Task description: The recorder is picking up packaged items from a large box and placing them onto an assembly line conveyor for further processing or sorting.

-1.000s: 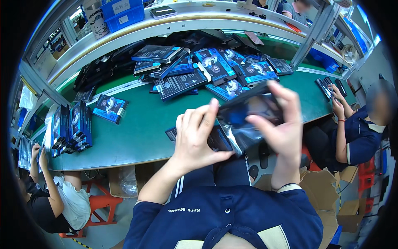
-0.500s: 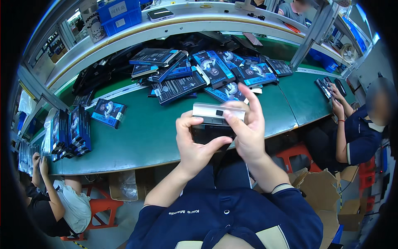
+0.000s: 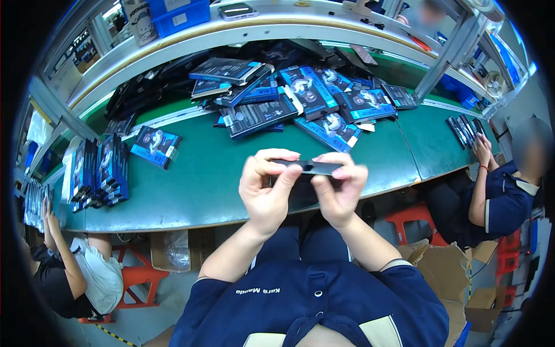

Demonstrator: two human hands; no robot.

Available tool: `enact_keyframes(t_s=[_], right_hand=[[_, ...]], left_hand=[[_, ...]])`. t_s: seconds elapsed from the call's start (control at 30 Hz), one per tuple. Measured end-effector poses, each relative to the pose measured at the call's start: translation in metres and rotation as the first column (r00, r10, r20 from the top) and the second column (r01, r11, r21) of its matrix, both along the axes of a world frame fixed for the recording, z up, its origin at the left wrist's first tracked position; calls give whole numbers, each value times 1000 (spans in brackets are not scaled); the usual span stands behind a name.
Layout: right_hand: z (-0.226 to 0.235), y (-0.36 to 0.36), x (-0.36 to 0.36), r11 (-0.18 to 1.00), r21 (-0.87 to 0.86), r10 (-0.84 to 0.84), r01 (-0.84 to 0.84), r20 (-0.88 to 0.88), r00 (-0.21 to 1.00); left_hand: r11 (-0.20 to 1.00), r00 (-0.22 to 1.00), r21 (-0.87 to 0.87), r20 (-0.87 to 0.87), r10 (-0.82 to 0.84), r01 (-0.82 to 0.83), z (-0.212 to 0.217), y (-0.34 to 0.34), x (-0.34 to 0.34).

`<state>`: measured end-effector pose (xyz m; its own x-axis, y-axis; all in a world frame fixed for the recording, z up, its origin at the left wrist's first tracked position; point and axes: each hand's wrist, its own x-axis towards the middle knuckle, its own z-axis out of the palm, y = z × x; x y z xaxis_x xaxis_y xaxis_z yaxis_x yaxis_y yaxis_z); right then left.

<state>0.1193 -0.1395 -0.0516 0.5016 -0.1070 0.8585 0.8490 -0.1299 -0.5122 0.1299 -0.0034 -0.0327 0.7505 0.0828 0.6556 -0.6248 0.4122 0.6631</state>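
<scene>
A flat black box [image 3: 317, 168] is held up in front of my chest, its narrow edge facing me. My left hand [image 3: 267, 188] pinches its left end, thumb in front and fingers behind. At the other end, my right hand [image 3: 340, 191] grips it between thumb and bent fingers. The edge looks covered by a dark flap, with a small dark spot near its middle. The box's lower part is in shadow and hard to make out. Beyond my hands lies a heap of flat blue-and-black boxes [image 3: 306, 92] with a printed figure on them.
To the left on the green table [image 3: 191, 199] stand upright rows of boxes [image 3: 107, 168], beside one flat box [image 3: 155, 147]. A white shelf [image 3: 277, 33] spans the back. Co-workers sit at left and right; the right one's hands [image 3: 483, 149] are by several dark boxes.
The box's white-lined flap was raised and now is folded down. My right hand has come from over the flap to the right end, and both hands now pinch the box's ends.
</scene>
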Motion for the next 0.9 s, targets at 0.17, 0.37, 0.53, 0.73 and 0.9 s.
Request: enact_keyframes(t_s=[0.17, 0.37, 0.53, 0.73, 0.9], right_hand=[[17, 30, -8, 821, 552, 377, -147, -330, 866], [-25, 133, 56, 971, 40, 210, -237, -622, 755], [-37, 209, 125, 725, -681, 74, -102, -71, 995], [-34, 215, 139, 371, -928, -206, -40, -125, 971], [-15, 181, 72, 428, -871, -32, -240, -280, 959]], left_hand=[[805, 824, 247, -349, -446, 540, -24, 54, 11], [888, 769, 251, -620, -158, 385, -47, 115, -58], [989, 834, 112, -533, 141, -96, -38, 177, -79], [-284, 211, 835, 420, 883, -472, 25, 245, -4], [-753, 5, 647, 759, 651, -116, 26, 309, 59]])
